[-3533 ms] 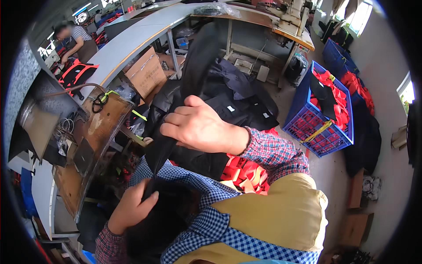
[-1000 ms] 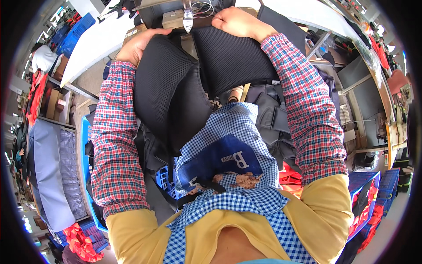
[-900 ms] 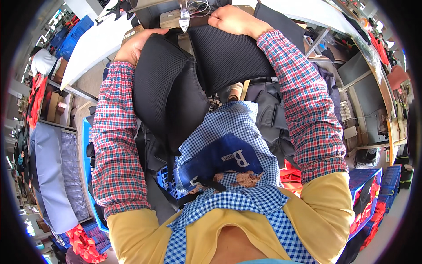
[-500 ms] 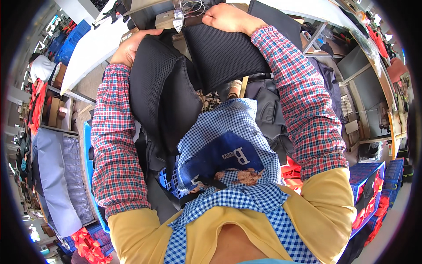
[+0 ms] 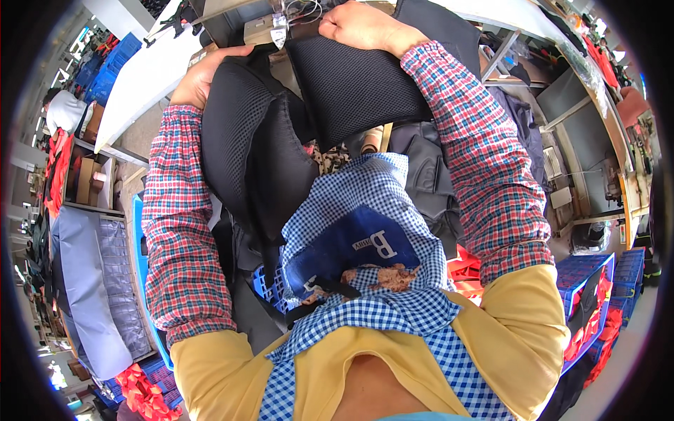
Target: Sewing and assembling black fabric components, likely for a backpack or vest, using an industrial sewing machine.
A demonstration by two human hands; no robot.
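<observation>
Both the left hand (image 5: 203, 74) and right hand (image 5: 358, 24) clamped on black mesh backpack (image 5: 281, 126), blue crate (image 5: 590, 309) of red-black pieces nearby

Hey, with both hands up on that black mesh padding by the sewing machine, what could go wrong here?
The right hand grips the right mesh pad close under the machine head, so its fingers could stray near the needle area. The left hand holds the left pad only at its top edge; the bulk hangs toward the lap and might drag or slip. Loose black straps below could snag on the blue crate.
</observation>
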